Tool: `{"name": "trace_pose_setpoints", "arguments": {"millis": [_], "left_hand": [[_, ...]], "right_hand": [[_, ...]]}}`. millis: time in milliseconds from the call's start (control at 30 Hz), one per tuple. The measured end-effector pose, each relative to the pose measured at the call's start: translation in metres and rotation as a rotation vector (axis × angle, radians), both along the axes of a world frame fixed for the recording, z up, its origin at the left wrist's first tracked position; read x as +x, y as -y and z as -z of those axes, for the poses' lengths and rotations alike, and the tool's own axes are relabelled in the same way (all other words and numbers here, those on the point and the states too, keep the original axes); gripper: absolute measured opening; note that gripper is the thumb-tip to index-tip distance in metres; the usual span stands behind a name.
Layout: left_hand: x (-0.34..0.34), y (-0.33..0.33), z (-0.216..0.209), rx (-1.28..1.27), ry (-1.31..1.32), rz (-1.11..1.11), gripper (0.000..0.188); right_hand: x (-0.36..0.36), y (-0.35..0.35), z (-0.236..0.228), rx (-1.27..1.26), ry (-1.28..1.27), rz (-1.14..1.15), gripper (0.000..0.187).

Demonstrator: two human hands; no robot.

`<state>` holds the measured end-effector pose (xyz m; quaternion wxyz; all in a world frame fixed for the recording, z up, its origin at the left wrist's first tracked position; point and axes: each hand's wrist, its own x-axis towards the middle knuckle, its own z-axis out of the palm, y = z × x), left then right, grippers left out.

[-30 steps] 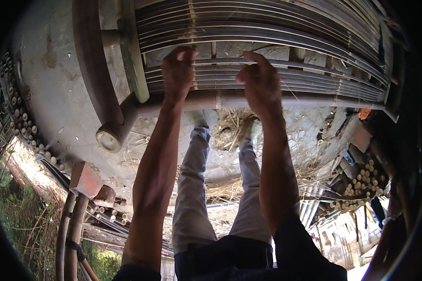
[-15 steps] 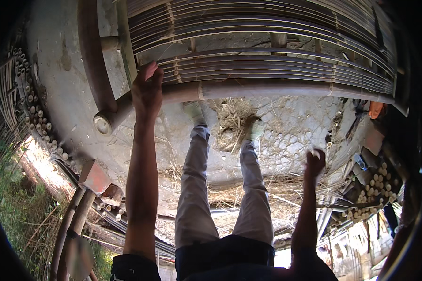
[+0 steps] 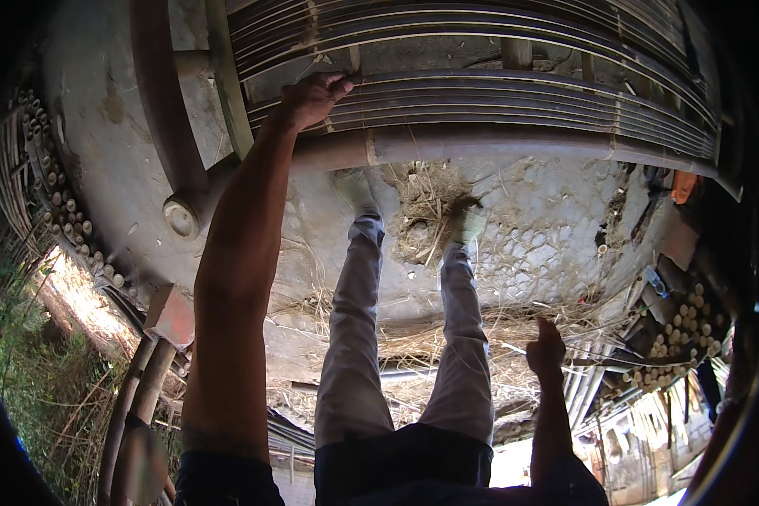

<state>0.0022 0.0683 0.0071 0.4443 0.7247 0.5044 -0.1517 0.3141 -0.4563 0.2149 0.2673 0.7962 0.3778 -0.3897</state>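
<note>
A bamboo frame (image 3: 497,142) with long dark slats (image 3: 472,84) lies across the upper part of the view, held by thick poles. My left hand (image 3: 312,99) is over the slats near their left end. Its fingers are bent together at a slat's edge; whatever is between the fingertips is too small to tell. My right hand (image 3: 548,347) hangs low on the right, away from the frame, with one finger stretched out and the others loosely curled. Nothing shows in it.
Straw and shavings (image 3: 434,202) lie around my feet on the rough floor. Cut bamboo poles (image 3: 679,333) are stacked at the right, more (image 3: 59,202) at the left. A reddish block (image 3: 173,316) sits lower left, an orange thing (image 3: 685,187) by the frame's right end.
My left hand has moved right and farther out over the slats, its fingers bending together. My right hand has dropped lower and slightly left. The view has shifted slightly.
</note>
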Motion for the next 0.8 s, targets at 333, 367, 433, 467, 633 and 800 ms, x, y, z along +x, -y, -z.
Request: {"name": "trace_pose_setpoints", "arguments": {"millis": [333, 367, 433, 467, 633, 800], "left_hand": [[0.003, -0.006, 0.018, -0.003, 0.101, -0.006, 0.047], [0.001, -0.006, 0.019, 0.0, 0.105, -0.022, 0.047], [-0.007, -0.005, 0.018, 0.014, 0.07, -0.051, 0.047], [-0.01, -0.003, 0.015, 0.023, 0.036, -0.058, 0.047], [-0.003, -0.003, -0.002, 0.05, 0.03, -0.034, 0.048], [0.013, -0.003, -0.011, 0.054, 0.042, -0.048, 0.044]], "right_hand": [[-0.165, -0.358, 0.153, 0.78, 0.02, -0.076, 0.038], [-0.174, -0.368, 0.138, 0.671, -0.113, -0.093, 0.035], [-0.168, -0.38, 0.107, 0.294, -1.187, 0.416, 0.038], [-0.164, -0.386, 0.075, 0.085, -1.489, 0.731, 0.045], [-0.043, -0.42, -0.01, 1.151, -2.05, 1.236, 0.044], [0.006, -0.396, 0.035, 0.998, -0.065, -0.156, 0.032]]}}
